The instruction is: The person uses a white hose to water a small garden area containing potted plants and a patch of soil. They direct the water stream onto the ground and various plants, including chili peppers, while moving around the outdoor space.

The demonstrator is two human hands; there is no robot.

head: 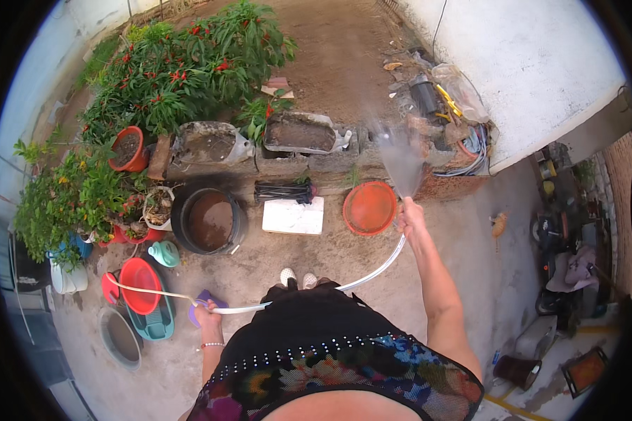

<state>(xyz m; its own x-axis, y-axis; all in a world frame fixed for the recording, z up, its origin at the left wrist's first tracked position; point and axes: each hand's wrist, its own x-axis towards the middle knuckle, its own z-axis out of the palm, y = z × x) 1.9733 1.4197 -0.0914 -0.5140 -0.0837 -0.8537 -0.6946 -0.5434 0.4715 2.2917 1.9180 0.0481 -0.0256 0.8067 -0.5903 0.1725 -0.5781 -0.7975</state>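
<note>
My right hand is closed around the end of a white garden hose, arm stretched forward. From there a wide spray of water fans out over the low block border towards the soil bed. A round orange-red basin with water in it stands just left of this hand. Lower down on the left, my left hand grips another stretch of the hose, which passes across the front of my black clothing. Beneath that hand, a purple container is partly hidden.
Pepper plants with red fruit fill the bed's left side. Nearby stand a black tub of brownish water, a white box, a red basin and a grey basin. A ginger cat is on the concrete to the right.
</note>
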